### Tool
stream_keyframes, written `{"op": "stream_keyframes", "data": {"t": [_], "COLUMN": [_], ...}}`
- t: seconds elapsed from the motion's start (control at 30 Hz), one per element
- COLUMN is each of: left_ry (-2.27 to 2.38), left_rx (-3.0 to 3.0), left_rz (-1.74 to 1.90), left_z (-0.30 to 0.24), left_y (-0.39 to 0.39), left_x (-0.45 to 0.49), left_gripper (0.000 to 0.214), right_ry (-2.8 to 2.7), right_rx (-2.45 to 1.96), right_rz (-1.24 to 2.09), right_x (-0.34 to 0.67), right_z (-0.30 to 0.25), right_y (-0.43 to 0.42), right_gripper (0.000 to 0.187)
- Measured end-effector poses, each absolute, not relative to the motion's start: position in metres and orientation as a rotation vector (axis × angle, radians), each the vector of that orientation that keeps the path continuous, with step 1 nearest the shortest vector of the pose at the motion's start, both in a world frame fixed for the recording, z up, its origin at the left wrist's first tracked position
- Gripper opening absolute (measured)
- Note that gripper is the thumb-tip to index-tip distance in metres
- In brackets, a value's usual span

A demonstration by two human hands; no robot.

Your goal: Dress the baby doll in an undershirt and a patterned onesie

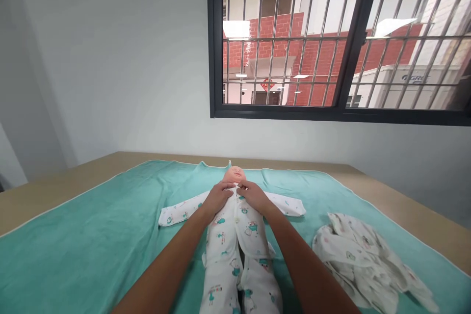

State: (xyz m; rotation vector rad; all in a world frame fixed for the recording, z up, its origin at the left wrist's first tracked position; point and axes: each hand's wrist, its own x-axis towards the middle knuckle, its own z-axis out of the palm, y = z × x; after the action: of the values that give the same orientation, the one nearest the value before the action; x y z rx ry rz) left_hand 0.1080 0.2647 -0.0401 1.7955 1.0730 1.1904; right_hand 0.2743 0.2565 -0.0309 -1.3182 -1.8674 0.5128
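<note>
A baby doll [235, 174] lies on its back on a teal towel [91, 235], dressed in a white printed sleepsuit [235, 240] with its sleeves spread out to both sides. My left hand [218, 197] and my right hand [253, 195] rest on the doll's upper chest, just below its chin. Both hands have their fingers curled and pinched on the sleepsuit's collar where its two front edges meet.
A crumpled white printed garment [360, 260] lies on the towel to the right of the doll. The towel covers a tan table [405, 206] that stands against a white wall. A barred window [331, 39] is above.
</note>
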Motion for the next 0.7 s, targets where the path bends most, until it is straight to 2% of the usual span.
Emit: {"op": "stream_keyframes", "data": {"t": [0.27,0.33,0.47,0.63,0.7], "left_ry": [1.117,1.135,1.063,0.994,0.985], "left_rx": [1.842,1.846,1.923,1.904,1.873], "left_rz": [1.254,1.273,1.338,1.362,1.353], "left_z": [-0.049,-0.049,-0.047,-0.051,-0.052], "left_y": [0.276,0.271,0.248,0.222,0.218], "left_x": [0.114,0.113,0.107,0.100,0.099], "left_gripper": [0.028,0.032,0.033,0.019,0.019], "right_ry": [-1.699,-1.656,-1.570,-1.883,-1.987], "right_rx": [-1.460,-1.485,-1.491,-1.450,-1.501], "right_rz": [0.386,0.378,0.297,0.063,0.004], "right_x": [0.267,0.266,0.264,0.261,0.259], "right_z": [-0.038,-0.039,-0.036,-0.025,-0.020], "right_y": [0.262,0.260,0.237,0.192,0.181], "right_gripper": [0.013,0.008,0.012,0.027,0.026]}}
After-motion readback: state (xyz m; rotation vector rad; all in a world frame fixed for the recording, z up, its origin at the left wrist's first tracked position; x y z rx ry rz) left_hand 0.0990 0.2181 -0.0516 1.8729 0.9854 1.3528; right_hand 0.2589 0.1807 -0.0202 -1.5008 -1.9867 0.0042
